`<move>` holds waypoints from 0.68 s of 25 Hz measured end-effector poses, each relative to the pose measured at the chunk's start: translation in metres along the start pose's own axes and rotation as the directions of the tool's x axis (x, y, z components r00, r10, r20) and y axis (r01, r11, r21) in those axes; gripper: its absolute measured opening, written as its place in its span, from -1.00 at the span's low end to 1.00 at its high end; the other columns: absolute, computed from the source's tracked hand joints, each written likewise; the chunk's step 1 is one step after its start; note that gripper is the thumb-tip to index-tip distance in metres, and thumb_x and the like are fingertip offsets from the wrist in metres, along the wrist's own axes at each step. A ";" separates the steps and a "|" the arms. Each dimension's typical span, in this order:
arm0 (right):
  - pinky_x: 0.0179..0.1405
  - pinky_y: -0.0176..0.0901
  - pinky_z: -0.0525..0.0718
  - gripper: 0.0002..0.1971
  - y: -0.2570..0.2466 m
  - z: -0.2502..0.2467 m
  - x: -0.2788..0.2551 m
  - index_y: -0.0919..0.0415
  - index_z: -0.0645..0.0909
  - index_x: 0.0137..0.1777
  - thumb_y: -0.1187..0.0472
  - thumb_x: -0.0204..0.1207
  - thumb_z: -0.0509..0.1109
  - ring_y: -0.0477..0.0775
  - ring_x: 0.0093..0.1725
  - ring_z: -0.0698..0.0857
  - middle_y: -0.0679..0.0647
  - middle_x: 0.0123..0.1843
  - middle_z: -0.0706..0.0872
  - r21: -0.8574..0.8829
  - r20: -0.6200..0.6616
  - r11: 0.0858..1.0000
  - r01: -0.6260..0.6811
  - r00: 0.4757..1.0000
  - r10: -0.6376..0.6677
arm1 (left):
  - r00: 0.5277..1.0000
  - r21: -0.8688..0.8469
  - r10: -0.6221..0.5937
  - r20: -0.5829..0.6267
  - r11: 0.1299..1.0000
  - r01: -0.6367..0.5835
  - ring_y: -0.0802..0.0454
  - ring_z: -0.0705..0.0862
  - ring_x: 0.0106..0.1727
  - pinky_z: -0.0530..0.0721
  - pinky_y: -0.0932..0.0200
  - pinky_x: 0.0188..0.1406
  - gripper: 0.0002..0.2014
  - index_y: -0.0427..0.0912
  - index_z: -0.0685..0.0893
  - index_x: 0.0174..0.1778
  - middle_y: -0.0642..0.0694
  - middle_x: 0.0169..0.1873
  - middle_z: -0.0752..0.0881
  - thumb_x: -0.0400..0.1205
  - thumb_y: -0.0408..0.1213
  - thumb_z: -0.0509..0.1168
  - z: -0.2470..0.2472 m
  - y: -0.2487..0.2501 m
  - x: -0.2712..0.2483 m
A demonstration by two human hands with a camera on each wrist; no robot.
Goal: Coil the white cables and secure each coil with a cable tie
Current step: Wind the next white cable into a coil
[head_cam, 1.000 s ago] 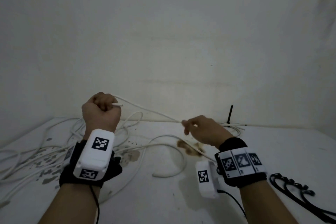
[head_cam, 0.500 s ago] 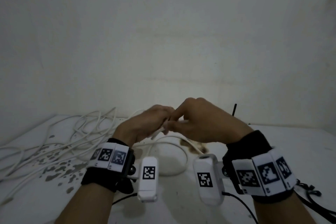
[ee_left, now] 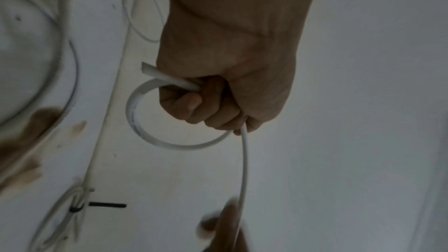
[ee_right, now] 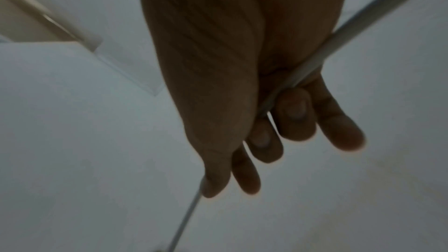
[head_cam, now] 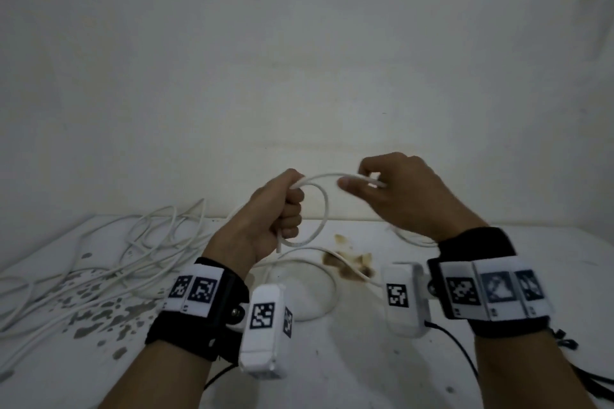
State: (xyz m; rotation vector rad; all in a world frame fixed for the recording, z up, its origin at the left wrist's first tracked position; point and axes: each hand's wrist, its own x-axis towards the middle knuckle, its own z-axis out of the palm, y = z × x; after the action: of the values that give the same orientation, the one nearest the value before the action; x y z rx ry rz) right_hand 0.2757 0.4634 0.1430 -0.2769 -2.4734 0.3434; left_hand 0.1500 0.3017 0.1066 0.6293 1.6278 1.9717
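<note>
A white cable (head_cam: 327,176) runs between my two hands, held up above the white table (head_cam: 365,375). My left hand (head_cam: 292,209) grips it in a fist, and one small loop (head_cam: 324,209) hangs from that fist. In the left wrist view the left hand (ee_left: 213,102) holds the loop (ee_left: 143,127), with the cut cable end (ee_left: 152,70) sticking out beside the palm. My right hand (head_cam: 362,181) pinches the cable a short way to the right. The right wrist view shows the cable (ee_right: 315,68) passing under my curled fingers (ee_right: 293,114).
A tangle of loose white cables (head_cam: 149,242) lies on the left of the table. A brown stain (head_cam: 345,262) marks the middle. Black cable ties (head_cam: 594,385) lie at the right edge. A tied cable bundle with a black tie (ee_left: 76,207) sits by the wall.
The hands met in front of me half a second ago and have since parted. One loop now hangs from my left fist, and my right hand has slid right along the cable.
</note>
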 end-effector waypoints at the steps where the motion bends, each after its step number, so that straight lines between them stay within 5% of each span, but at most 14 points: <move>1: -0.40 -0.11 0.51 -0.58 0.009 -0.009 -0.002 0.07 0.65 -0.32 -0.26 0.55 0.39 0.01 -0.45 0.58 -0.08 -0.48 0.62 0.072 0.013 0.997 -0.002 1.000 0.001 | 1.000 -0.104 -0.019 -0.013 0.994 0.018 0.12 0.04 -0.70 0.02 0.27 -0.63 -0.50 0.05 0.22 -0.59 0.09 -0.71 0.08 0.68 -0.01 0.19 -0.011 0.003 0.001; 3: -0.45 -0.11 0.49 -0.66 0.022 -0.020 -0.009 0.13 0.69 -0.34 -0.08 0.54 0.47 0.01 -0.52 0.44 0.02 -0.52 0.55 0.416 -0.035 0.909 0.006 0.999 0.010 | 1.000 -0.196 -0.031 0.000 0.980 0.030 0.17 0.05 -0.76 -0.04 0.31 -0.64 -0.45 0.05 0.17 -0.56 0.12 -0.75 0.08 0.67 0.15 0.20 -0.030 0.008 0.003; 5: -0.52 -0.05 0.56 -0.73 0.014 -0.019 -0.013 0.24 0.66 -0.28 0.05 0.50 0.50 -0.01 -0.56 0.33 0.08 -0.53 0.41 0.739 0.002 0.674 0.008 1.000 -0.013 | 1.000 -0.235 -0.022 0.010 0.972 0.024 0.17 0.04 -0.76 -0.04 0.31 -0.64 -0.43 0.05 0.17 -0.58 0.12 -0.77 0.08 0.66 0.19 0.21 -0.035 0.008 0.004; 7: -0.61 -0.15 0.43 -0.73 0.004 -0.007 -0.009 0.23 0.61 -0.24 0.07 0.62 0.41 -0.01 -0.59 0.20 -0.01 -0.56 0.26 0.835 0.035 0.550 -0.014 0.999 -0.028 | 0.999 -0.306 -0.019 0.039 0.951 0.030 0.16 -0.02 -0.73 -0.03 0.33 -0.68 -0.41 0.04 0.18 -0.61 0.11 -0.77 0.06 0.66 0.23 0.17 -0.035 0.003 0.003; 9: -0.59 -0.24 0.22 -0.65 0.000 0.008 0.003 0.18 0.59 -0.24 0.02 0.75 0.27 -0.05 -0.61 0.15 -0.10 -0.58 0.21 0.777 -0.050 0.629 -0.009 0.996 0.076 | 0.995 -0.384 0.016 0.102 0.923 0.025 0.14 -0.07 -0.69 -0.03 0.33 -0.69 -0.41 0.06 0.14 -0.58 0.11 -0.71 -0.02 0.61 0.37 0.05 -0.039 0.002 0.001; 12: -0.52 -0.25 0.40 -0.63 0.013 0.035 0.012 0.17 0.60 -0.21 -0.02 0.76 0.21 -0.11 -0.56 0.48 -0.14 -0.59 0.50 0.347 -0.257 0.938 0.001 0.962 0.094 | 0.979 -0.424 0.075 0.189 0.906 0.013 0.13 -0.09 -0.64 -0.03 0.29 -0.71 -0.49 0.07 0.12 -0.50 0.11 -0.64 -0.05 0.58 0.33 0.05 -0.048 0.009 -0.003; 15: -0.34 0.04 0.56 -0.61 0.018 0.061 0.008 0.16 0.50 -0.17 -0.08 0.78 0.12 0.23 -0.27 0.61 0.03 -0.38 0.61 0.091 -0.216 0.995 -0.047 0.974 0.065 | 0.980 -0.435 0.102 0.168 0.900 -0.019 0.12 -0.09 -0.64 0.00 0.31 -0.75 -0.57 0.04 0.23 -0.59 0.11 -0.64 -0.05 0.58 0.02 0.17 -0.046 0.013 -0.002; 17: -0.32 0.05 0.51 -0.59 0.011 0.065 0.006 0.14 0.49 -0.15 -0.11 0.78 0.06 0.16 -0.33 0.55 -0.02 -0.41 0.53 0.112 -0.102 0.994 -0.003 0.995 0.014 | 0.983 -0.523 0.156 0.097 0.848 -0.083 0.11 -0.08 -0.64 0.03 0.32 -0.79 -0.59 0.00 0.27 -0.62 0.11 -0.64 -0.04 0.55 -0.08 0.19 -0.046 0.016 0.003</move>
State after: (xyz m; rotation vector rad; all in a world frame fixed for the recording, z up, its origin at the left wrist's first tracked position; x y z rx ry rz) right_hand 0.2326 0.4640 0.0922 -0.2518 -2.3435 0.4584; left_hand 0.1176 0.2668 0.1140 0.6401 0.9237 2.2721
